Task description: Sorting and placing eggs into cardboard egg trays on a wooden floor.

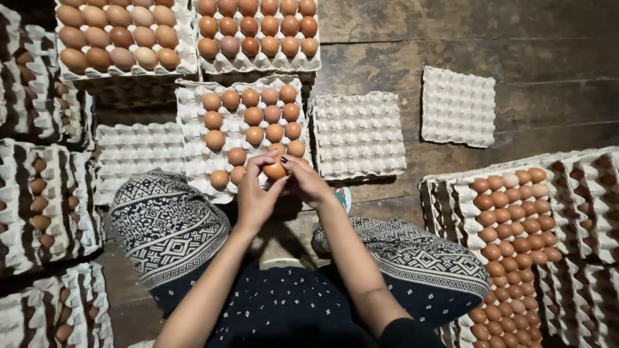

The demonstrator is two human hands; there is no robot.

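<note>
Egg (pixel 275 170), brown, sits pinched between my two hands just above my patterned knees (pixel 169 222): my left hand (pixel 256 193) cups it from below, my right hand (pixel 306 180) closes fingertips over its top. Just beyond lies a half-filled tray (pixel 193 103) on the wooden floor (pixel 464 38), an empty tray (pixel 358 134) beside it, two full trays (pixel 187 64) farther off.

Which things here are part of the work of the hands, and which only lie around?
In use:
- left hand
- right hand
- brown egg held in both hands
- half-filled tray just beyond them

Lying about:
- empty tray
- second empty tray
- full trays at top
- tray stacks at sides
</note>
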